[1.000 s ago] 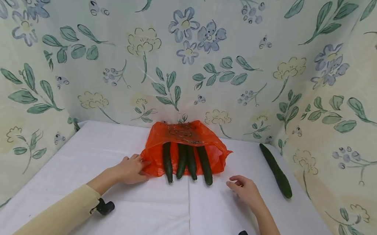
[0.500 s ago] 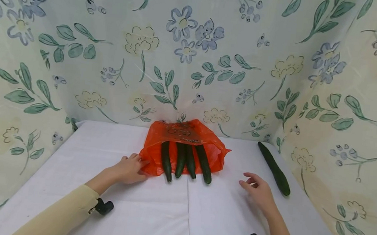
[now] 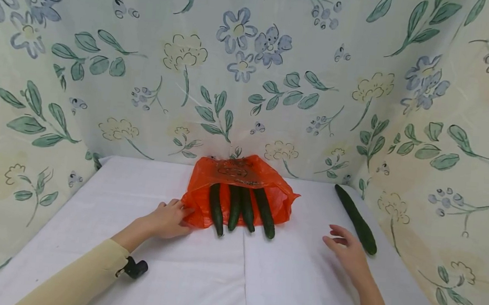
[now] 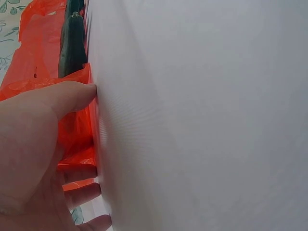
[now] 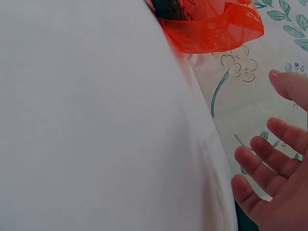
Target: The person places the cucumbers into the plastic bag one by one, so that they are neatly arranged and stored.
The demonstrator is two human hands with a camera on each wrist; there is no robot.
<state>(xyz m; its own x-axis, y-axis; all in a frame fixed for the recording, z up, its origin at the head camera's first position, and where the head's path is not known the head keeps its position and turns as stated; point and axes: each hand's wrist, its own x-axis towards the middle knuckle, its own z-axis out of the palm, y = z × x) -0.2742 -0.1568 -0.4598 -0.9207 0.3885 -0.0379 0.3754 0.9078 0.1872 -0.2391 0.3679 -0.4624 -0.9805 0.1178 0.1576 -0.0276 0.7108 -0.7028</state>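
Note:
An orange-red plastic bag (image 3: 284, 198) lies at the back of the table, its mouth facing me. Several dark green cucumbers (image 3: 264, 211) stick partly out of it, their far ends hidden inside. My left hand (image 3: 170, 221) rests at the bag's lower left edge; in the left wrist view the red film (image 4: 77, 134) shows between the thumb and the spread fingers (image 4: 82, 195). Off to the right lies a single cucumber (image 3: 357, 221), slanting along the table. Just left of its near end is my right hand (image 3: 350, 254), fingers loosely bent and holding nothing.
A white cloth (image 3: 200, 278) covers the table. Curtains with a flower and leaf print (image 3: 248, 105) stand close behind it and along both sides. Small black cameras (image 3: 136, 268) are strapped to both wrists.
My right hand has moved right, away from the bag and closer to the single cucumber. The left hand, the bag and the cucumbers stay where they were.

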